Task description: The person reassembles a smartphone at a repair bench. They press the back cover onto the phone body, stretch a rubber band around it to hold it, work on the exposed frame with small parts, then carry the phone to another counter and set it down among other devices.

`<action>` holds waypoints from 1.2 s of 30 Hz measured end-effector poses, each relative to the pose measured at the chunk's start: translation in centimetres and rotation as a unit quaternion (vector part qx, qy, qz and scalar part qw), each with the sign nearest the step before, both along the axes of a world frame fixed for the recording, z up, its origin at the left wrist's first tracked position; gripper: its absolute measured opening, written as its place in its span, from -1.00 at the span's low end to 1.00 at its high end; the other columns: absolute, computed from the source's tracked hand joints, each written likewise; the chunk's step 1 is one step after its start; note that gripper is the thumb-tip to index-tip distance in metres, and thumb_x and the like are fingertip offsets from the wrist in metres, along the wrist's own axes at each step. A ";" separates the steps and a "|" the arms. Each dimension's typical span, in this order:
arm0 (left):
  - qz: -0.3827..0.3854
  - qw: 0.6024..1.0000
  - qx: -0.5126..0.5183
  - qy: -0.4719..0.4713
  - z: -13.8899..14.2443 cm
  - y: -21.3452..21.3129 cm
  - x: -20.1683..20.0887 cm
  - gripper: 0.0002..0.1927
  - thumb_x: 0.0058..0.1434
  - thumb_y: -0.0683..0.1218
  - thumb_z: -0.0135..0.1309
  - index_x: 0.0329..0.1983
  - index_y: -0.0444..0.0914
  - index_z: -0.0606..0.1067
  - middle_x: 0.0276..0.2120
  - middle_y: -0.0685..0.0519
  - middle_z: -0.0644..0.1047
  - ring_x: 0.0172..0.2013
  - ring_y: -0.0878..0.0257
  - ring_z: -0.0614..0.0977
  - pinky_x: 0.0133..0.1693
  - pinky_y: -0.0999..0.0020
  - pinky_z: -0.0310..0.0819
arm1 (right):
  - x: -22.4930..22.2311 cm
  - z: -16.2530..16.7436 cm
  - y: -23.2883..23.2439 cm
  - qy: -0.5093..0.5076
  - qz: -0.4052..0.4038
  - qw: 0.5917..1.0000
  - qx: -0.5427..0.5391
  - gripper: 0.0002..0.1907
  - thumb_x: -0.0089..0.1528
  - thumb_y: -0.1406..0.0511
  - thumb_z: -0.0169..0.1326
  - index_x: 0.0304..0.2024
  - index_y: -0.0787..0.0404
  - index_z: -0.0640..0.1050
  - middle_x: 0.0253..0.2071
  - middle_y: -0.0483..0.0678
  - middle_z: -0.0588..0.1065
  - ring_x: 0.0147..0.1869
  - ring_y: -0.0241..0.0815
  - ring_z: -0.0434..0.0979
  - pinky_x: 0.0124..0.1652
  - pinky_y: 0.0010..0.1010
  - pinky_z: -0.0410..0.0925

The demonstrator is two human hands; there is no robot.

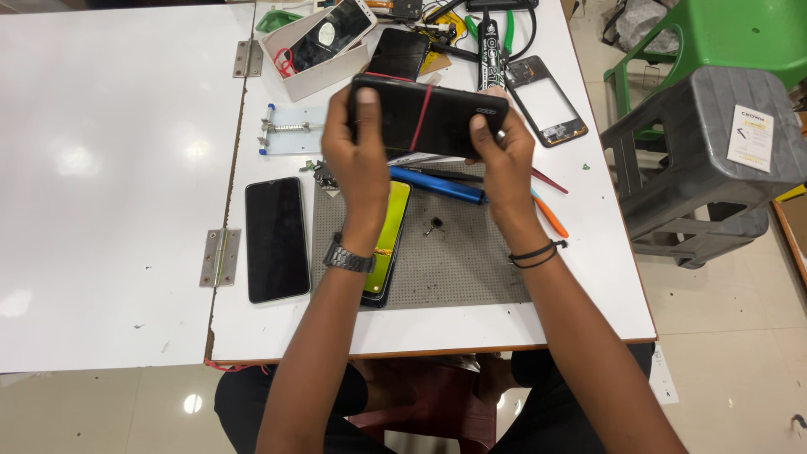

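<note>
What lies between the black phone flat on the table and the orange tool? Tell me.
In the head view, between the flat black phone and the orange tool: a grey mat bearing a yellow-backed phone.

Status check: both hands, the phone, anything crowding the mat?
Left hand and right hand grip black phone with red band, held above grey mat. Blue screwdriver and yellow-screened phone lie beneath.

A white table [118, 168] carries a grey work mat [458, 269]; a black phone [276, 240] lies beside it; a white box [315, 63] sits behind.
</note>
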State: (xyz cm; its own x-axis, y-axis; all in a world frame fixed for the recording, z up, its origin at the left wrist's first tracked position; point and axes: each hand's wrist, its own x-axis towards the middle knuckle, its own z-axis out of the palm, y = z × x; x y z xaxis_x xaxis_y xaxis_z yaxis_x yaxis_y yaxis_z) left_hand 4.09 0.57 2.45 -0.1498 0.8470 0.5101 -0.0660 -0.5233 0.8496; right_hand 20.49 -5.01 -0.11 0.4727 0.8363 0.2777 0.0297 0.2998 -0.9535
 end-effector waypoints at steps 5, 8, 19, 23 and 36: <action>-0.021 0.989 0.020 0.147 0.9 -1.4 0.5 -0.51 0.41 0.18 0.06 0.15 -0.29 0.46 -0.16 -0.06 0.68 -0.13 0.20 0.74 -0.09 0.32 0.62 | 1.1 1.2 -0.3 0.099 -0.002 0.995 -0.025 -0.73 0.37 0.14 0.10 -0.07 0.21 0.55 -0.28 -0.18 0.56 -0.27 -0.36 0.54 -0.33 -0.52 0.39; -0.035 0.980 0.011 0.195 1.3 -1.7 0.4 -0.47 0.38 0.18 0.07 0.20 -0.28 0.42 -0.20 -0.07 0.70 -0.19 0.12 0.79 -0.18 0.29 0.67 | 1.4 1.7 -0.4 0.137 -0.002 0.990 -0.032 -0.76 0.36 0.16 0.08 -0.07 0.19 0.57 -0.29 -0.18 0.54 -0.28 -0.37 0.48 -0.34 -0.52 0.31; -0.069 0.964 0.100 0.238 1.8 -2.0 0.4 -0.30 0.33 0.28 0.15 0.28 -0.31 0.37 -0.22 -0.07 0.70 -0.23 0.11 0.79 -0.24 0.32 0.71 | 2.1 1.3 -0.4 0.242 0.044 0.967 -0.061 -0.61 0.30 0.12 -0.02 0.09 0.16 0.55 -0.17 -0.17 0.59 -0.15 -0.30 0.55 -0.26 -0.43 0.34; -0.145 0.951 0.149 0.231 2.4 -2.9 0.0 -0.28 0.36 0.36 0.09 0.26 -0.30 0.45 -0.18 -0.03 0.69 -0.18 0.16 0.79 -0.17 0.36 0.69 | 2.9 0.3 0.0 0.313 0.081 0.945 -0.043 -0.56 0.25 0.09 -0.07 0.06 0.16 0.55 -0.20 -0.12 0.57 -0.18 -0.24 0.53 -0.33 -0.38 0.28; -0.199 0.936 0.111 0.269 3.7 -4.2 -0.6 -0.38 0.53 0.35 -0.27 0.16 -0.17 0.57 -0.11 0.12 0.66 -0.13 0.27 0.75 -0.19 0.42 0.61 | 4.1 -0.5 0.2 0.438 0.056 0.897 -0.011 -0.49 0.15 -0.01 -0.01 -0.05 0.22 0.50 -0.28 -0.04 0.54 -0.25 -0.17 0.50 -0.39 -0.40 0.20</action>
